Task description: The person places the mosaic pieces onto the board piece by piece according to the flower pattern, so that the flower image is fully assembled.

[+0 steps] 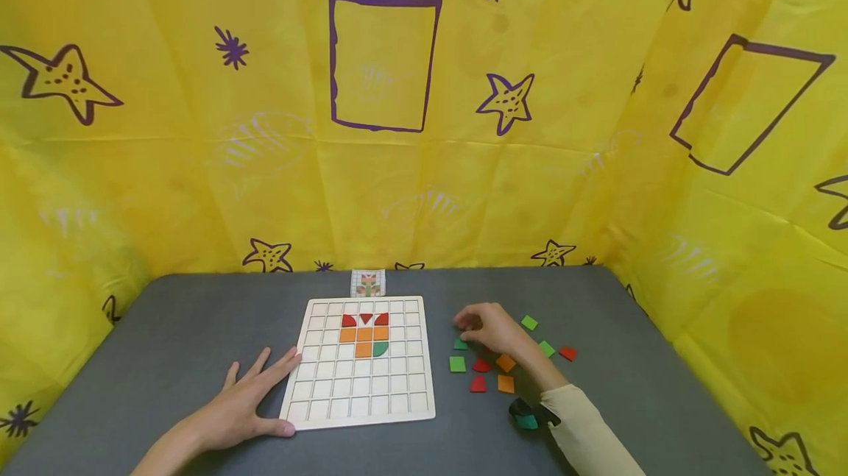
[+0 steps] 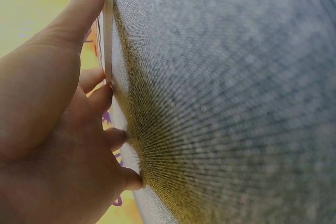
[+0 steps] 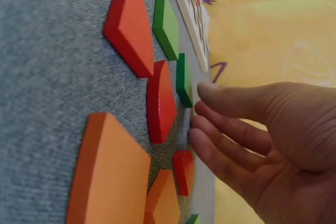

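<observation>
A pale wooden grid board [image 1: 331,391] lies on the table, with red, orange and green tiles set in its upper middle squares. My left hand [image 1: 248,402] rests at the board's left side, fingers spread and thumb at the near corner; the left wrist view shows this hand [image 2: 63,124] against the board's edge [image 2: 108,30]. My right hand [image 1: 493,327] hovers over loose tiles, close to a dark green tile [image 1: 460,344]. In the right wrist view, this hand's [image 3: 247,135] fingers bend loosely near the thumb, and no tile shows between them.
Loose tiles lie right of the board, among them a light green square [image 1: 457,364], a red rounded tile [image 1: 478,385] and an orange square [image 1: 506,385]. Behind the board is a small pattern card [image 1: 368,283]. Yellow cloth [image 1: 397,189] hangs around the grey table [image 1: 218,314].
</observation>
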`<state>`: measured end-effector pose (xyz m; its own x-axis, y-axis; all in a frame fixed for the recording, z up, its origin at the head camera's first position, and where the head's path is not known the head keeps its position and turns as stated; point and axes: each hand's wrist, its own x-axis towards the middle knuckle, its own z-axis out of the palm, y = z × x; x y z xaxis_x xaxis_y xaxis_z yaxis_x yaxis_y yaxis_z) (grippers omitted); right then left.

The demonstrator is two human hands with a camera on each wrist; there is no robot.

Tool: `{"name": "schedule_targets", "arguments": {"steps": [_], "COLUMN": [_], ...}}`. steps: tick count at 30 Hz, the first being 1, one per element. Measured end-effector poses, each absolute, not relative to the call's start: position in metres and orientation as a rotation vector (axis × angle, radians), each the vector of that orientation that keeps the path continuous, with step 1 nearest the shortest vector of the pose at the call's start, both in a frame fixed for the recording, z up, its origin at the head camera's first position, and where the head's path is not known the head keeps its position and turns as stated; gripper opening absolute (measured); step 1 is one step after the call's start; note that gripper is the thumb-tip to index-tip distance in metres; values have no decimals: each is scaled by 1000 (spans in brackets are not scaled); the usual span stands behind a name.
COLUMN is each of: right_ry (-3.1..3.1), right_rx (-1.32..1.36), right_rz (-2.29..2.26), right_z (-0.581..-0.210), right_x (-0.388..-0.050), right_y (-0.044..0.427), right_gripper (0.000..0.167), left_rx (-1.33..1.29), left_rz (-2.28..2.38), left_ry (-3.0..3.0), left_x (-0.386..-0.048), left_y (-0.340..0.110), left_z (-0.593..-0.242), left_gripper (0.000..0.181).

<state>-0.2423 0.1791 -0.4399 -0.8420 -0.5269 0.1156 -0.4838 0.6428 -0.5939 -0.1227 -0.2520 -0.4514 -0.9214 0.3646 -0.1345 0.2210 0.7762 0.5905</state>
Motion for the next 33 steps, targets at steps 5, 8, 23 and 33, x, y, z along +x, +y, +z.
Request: {"name": "schedule_targets", "arguments": {"steps": [5, 8, 23, 33], "right_ry": [2738, 2713, 2688, 2671], "right_rx": [-866, -873, -923, -974], "right_rz": [-959, -943, -1009, -954], "right_z": [-440, -439, -438, -444], "right_x": [-241, -239, -236, -238], "right_y": [182, 183, 180, 176], "right_gripper": [27, 30, 26, 25], "left_rx": [441, 438, 455, 444], "left_rz": [862, 862, 859, 867], "left_ry": [2724, 2722, 2726, 2720], "left_x": [-123, -123, -122, -123], "left_y": [-252, -252, -254, -253], "left_z": [-451, -451, -453, -454], "left_gripper": [107, 107, 106, 106]}}
